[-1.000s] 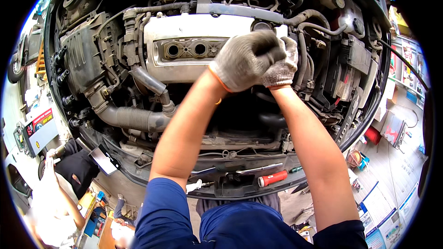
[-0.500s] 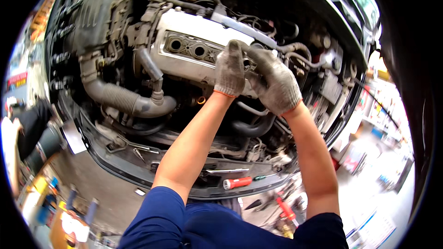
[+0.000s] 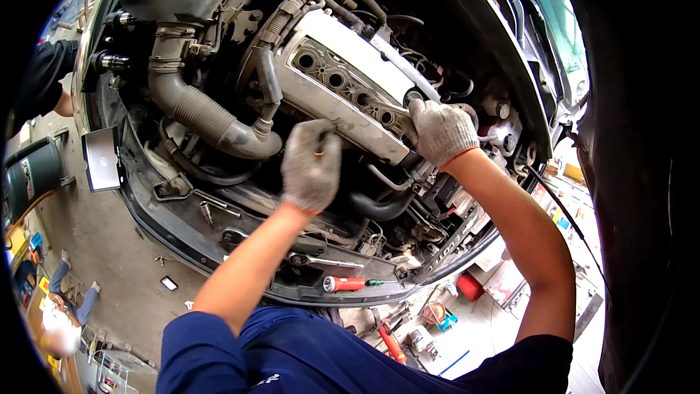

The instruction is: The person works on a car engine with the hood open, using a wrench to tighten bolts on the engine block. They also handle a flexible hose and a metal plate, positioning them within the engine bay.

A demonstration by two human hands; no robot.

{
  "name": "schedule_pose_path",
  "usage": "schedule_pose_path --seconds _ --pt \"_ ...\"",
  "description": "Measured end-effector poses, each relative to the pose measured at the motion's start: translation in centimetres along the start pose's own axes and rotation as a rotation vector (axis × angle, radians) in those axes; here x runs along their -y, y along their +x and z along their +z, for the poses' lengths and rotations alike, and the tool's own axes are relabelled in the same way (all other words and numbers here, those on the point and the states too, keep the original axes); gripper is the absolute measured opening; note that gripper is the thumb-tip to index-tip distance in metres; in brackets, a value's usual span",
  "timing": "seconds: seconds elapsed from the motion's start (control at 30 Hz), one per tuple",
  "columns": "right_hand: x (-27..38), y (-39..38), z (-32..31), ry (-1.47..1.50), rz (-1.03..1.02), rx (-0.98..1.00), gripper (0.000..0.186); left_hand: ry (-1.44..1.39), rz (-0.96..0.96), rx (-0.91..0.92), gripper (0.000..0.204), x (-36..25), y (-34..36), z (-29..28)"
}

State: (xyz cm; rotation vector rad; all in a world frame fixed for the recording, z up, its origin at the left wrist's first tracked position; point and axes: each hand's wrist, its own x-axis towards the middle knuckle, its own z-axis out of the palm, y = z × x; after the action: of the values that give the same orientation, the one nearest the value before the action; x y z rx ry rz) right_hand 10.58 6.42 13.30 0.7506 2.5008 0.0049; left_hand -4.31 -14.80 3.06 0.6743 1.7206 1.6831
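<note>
A light valve cover (image 3: 321, 95) tops the engine, with a row of round spark plug wells (image 3: 336, 80) along its recessed centre strip. My right hand (image 3: 445, 133), in a grey knit glove, is at the cover's right end, beside a dark round cap (image 3: 413, 95). Its fingers are bent together; anything between them is hidden. My left hand (image 3: 310, 168), gloved alike, hovers in front of the cover's near edge with fingers curled and slightly blurred. A small orange loop (image 3: 319, 152) shows in the gap by its thumb; whether the hand grips it is unclear.
A ribbed intake hose (image 3: 208, 113) curves at the left. On the front panel lie a ratchet (image 3: 321, 260), a red flashlight (image 3: 343, 284) and a green screwdriver (image 3: 379, 282). A co-worker's arm (image 3: 55, 76) is at far left. A prop rod (image 3: 569, 215) stands right.
My hands have separated: the left has moved left and down from the cover, the right stays at its right end. The view has turned, so the engine appears tilted and more wells show.
</note>
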Motion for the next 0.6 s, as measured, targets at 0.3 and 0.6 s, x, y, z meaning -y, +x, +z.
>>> schedule_pose_path --seconds 0.3,0.6 --pt "0.2 1.1 0.0 0.14 0.278 0.203 0.052 0.655 0.314 -0.007 0.016 -3.5 2.1 -20.2" --pt "2.7 2.0 -2.1 -0.295 -0.201 0.208 0.041 0.936 0.452 -0.073 0.05 -0.2 11.2 -22.0"
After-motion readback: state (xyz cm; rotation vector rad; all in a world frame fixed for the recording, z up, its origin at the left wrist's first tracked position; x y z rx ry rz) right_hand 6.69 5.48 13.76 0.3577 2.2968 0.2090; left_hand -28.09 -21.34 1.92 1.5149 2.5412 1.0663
